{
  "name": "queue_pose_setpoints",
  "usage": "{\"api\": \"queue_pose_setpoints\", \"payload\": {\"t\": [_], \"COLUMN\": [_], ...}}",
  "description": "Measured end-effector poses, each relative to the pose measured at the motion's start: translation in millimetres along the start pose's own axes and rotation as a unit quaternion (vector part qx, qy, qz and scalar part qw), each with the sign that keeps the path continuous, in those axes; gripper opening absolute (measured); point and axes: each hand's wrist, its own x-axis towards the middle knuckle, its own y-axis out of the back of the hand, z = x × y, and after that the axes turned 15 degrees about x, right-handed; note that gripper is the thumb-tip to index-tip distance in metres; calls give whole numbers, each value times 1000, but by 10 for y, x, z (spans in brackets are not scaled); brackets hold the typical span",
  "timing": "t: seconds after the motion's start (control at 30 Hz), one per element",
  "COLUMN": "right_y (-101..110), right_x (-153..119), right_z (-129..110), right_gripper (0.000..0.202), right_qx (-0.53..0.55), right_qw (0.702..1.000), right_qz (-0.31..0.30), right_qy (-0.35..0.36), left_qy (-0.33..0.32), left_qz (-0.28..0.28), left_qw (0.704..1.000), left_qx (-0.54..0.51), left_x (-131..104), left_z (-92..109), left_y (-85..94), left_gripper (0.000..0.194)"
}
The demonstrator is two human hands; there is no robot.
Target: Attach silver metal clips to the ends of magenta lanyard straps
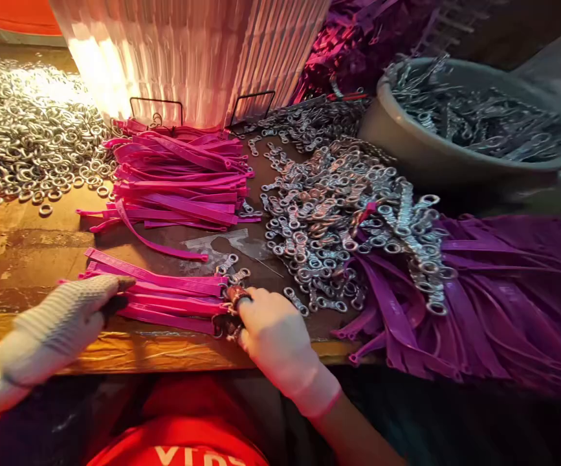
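A bundle of pink straps [173, 299] lies side by side near the table's front edge. My left hand [69, 314], in a pale knitted glove, closes its fingers on the straps' left ends. At their right ends is my right hand [275, 336], also gloved, its dark-tipped fingers curled round the ends and partly hiding them. Small two-holed metal links [231, 264] lie just beyond my right fingers. Past the bundle sits a larger pile of pink straps [178, 175], with one strap curving out toward me.
Metal rings [42, 142] are heaped at the left. A mound of metal links [329, 213] lies right of centre, beside a grey tub [420, 139] of metal pieces. Purple straps [494, 304] hang over the right front edge. A ribbed translucent panel [187, 58] stands behind.
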Motion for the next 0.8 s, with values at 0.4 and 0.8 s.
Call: {"api": "queue_pose_setpoints", "payload": {"t": [0.4, 0.8], "right_y": [-235, -199], "right_x": [-468, -507], "right_z": [790, 400], "right_gripper": [10, 35], "right_qx": [-32, 246], "right_qw": [950, 956], "right_qz": [-33, 154], "right_qy": [-310, -48], "left_qy": [164, 164], "left_qz": [-303, -234], "left_qw": [593, 823], "left_qx": [-728, -490], "left_x": [255, 94], "left_z": [808, 827], "left_y": [-488, -576], "left_gripper": [63, 37]}}
